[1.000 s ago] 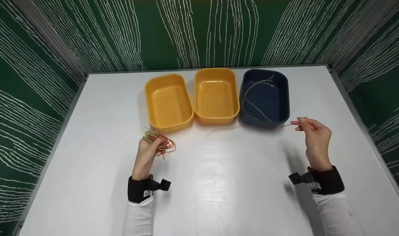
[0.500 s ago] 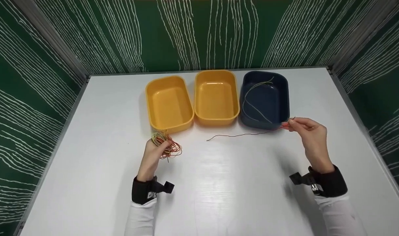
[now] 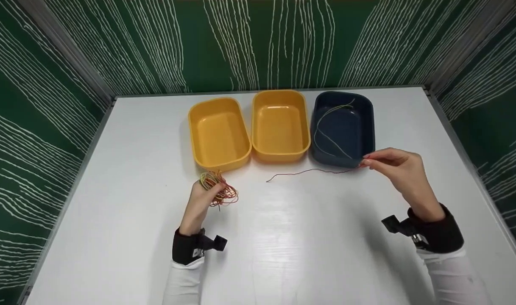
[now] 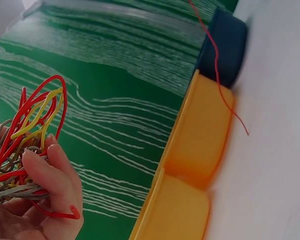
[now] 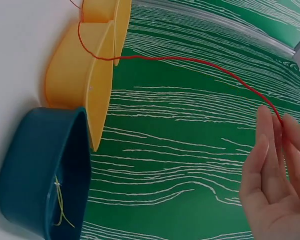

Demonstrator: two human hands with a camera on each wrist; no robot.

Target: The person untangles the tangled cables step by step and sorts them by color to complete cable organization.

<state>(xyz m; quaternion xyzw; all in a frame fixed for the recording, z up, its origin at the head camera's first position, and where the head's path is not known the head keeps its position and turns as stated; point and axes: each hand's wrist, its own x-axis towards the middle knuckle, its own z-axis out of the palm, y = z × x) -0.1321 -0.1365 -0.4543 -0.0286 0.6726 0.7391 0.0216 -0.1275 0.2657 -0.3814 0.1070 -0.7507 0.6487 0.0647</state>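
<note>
My left hand (image 3: 199, 202) grips a tangled bundle of wires (image 3: 217, 188) just in front of the left yellow bin. Red, yellow and grey strands show in that bundle (image 4: 27, 145) in the left wrist view. Between thumb and fingertips, my right hand (image 3: 400, 173) pinches one end of a single red wire (image 3: 310, 170) by the front right corner of the dark blue bin (image 3: 342, 160). From there the red wire (image 5: 165, 58) stretches leftward, its far end loose. Inside the blue bin lie thin yellowish wires (image 3: 320, 127).
Two yellow bins, the left one (image 3: 220, 163) and the middle one (image 3: 281, 154), stand beside the blue bin on the white table (image 3: 279, 245). Green walls (image 3: 207, 51) with white lines enclose the back and sides.
My right hand has moved left to the blue bin's front corner, bringing the red wire with it. The left hand, still gripping the bundle, has shifted slightly right.
</note>
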